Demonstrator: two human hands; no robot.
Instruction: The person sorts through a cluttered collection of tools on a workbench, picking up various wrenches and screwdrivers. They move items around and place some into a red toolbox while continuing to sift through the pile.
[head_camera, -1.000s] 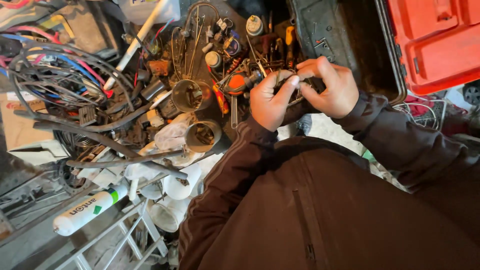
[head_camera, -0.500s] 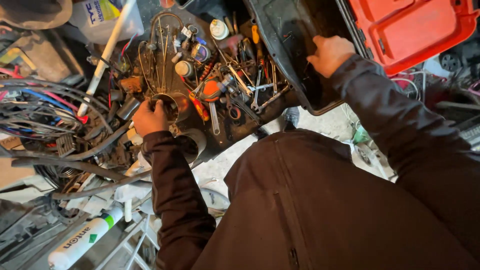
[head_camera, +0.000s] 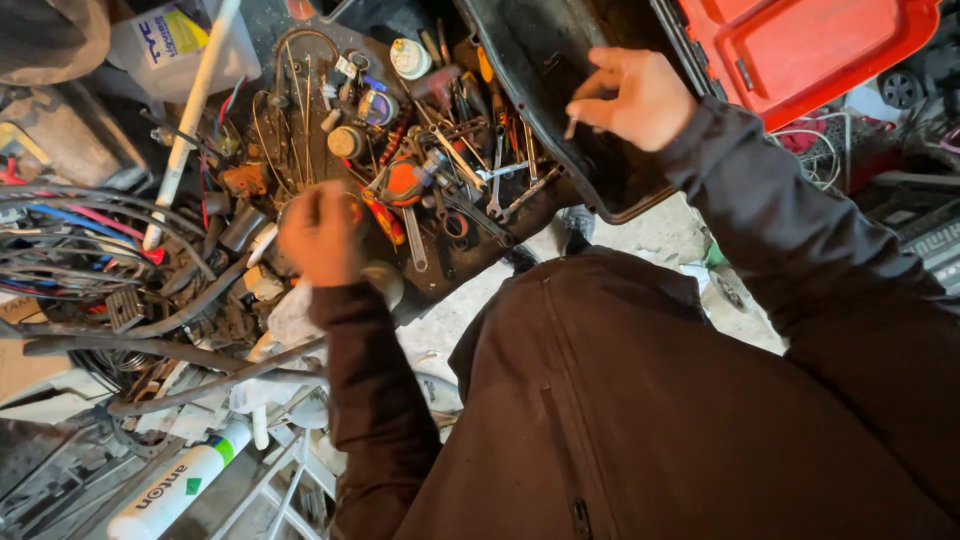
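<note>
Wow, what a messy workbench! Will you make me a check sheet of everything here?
Surface: dark bench top, almost covered.
Job's things: small thin piece pinched in the right hand, above a black tray.
Clutter: spanners, orange-handled tool, small tins, white spray can, red case lid.
Grips: left hand closed over the tool pile; what it holds cannot be told.
Cables: tangle of hoses and coloured wires.
Surroundings: pale floor.
</note>
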